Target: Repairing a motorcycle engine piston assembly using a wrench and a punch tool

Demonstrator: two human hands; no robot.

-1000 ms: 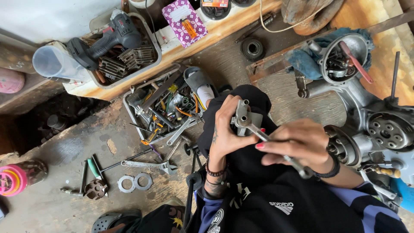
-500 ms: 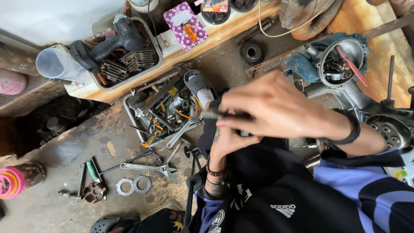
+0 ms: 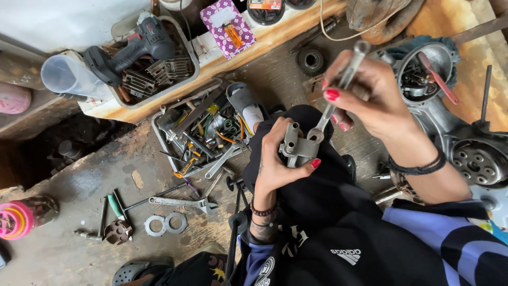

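Note:
My left hand (image 3: 278,161) grips a small grey metal part (image 3: 296,146) with two short tubes, held over my dark-clad knee. My right hand (image 3: 370,95) holds a silver wrench (image 3: 338,90) upright and tilted, its lower end seated on the metal part. Both hands sit in the middle of the view, above my lap.
A metal tray (image 3: 159,127) full of loose tools lies to the left. A crate (image 3: 190,66) with a black power drill (image 3: 132,50) sits at the back. An adjustable wrench (image 3: 180,202) and two rings (image 3: 165,224) lie on the floor. An engine casing (image 3: 476,153) stands at right.
My right hand has swung from low beside the part, up and over it, to the upper right, turning the wrench upright. My left hand has kept hold of the part.

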